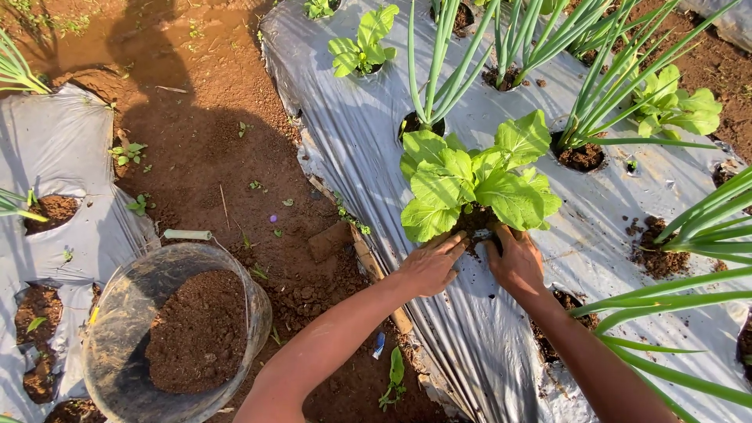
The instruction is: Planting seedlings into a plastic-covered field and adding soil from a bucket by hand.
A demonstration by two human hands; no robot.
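A leafy green plant (470, 184) was seen rooted in a hole in the grey plastic sheet (368, 149) that covered the raised bed. The left hand (429, 265) was laid flat on the sheet just left of the plant's base, palm down, with the fingers (453, 244) stretched out and held together, their tips pointed toward the stem and touching the dark soil at the hole's edge. The right hand (517, 262) was placed just right of the base, its fingers curled downward into the soil of the hole; nothing was seen gripped in them, though the fingertips were hidden by earth and leaves. The plant's stem was thus found between the two hands, slightly above and beyond the fingertips, with the lowest leaves spread over them.

Tall green onion stalks (446, 63) were rooted in further holes behind the plant, and more onion blades (689, 227) were seen along the right edge. A second leafy plant (362, 43) was set farther up the bed, and a third (677, 106) toward the right. To the left, on the bare brown path (204, 133), a clear plastic bucket (117, 329) partly filled with soil was stood, well apart from both hands.
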